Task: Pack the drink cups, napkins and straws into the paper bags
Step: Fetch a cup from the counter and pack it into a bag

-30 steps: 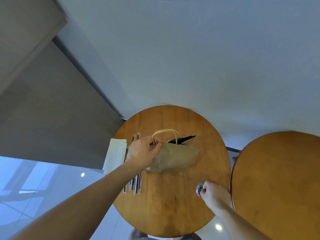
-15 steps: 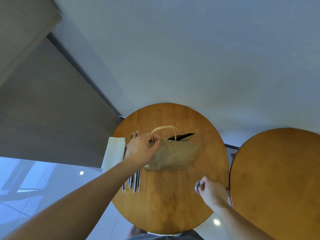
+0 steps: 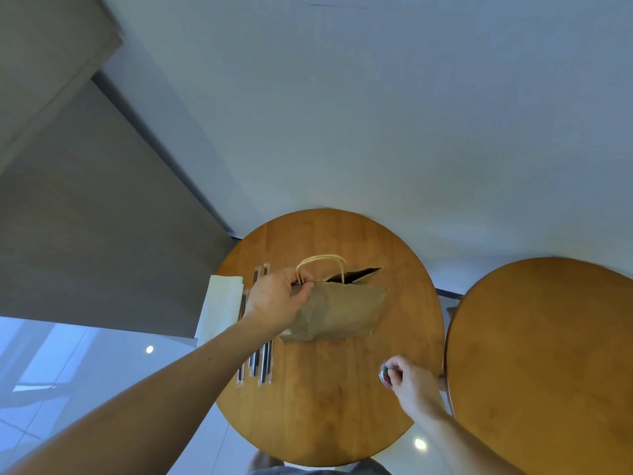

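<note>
On the wooden surface [image 3: 325, 413], the left grip [image 3: 277, 298] pinches the central paper bag [image 3: 342, 310] by its rim while the right grip [image 3: 411, 382], near right, clutches a small item [image 3: 386, 374], likely bound next for the bag's mouth.

My left arm extends forward, left hand [image 3: 277, 298] pinching the handle of the paper bag [image 3: 339, 311]; right arm nearer me, right hand [image 3: 412, 382] curled round a small item [image 3: 386, 374].

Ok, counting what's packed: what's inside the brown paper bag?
The brown paper bag shows only a dark open mouth; its paper walls hide any contents.
</note>
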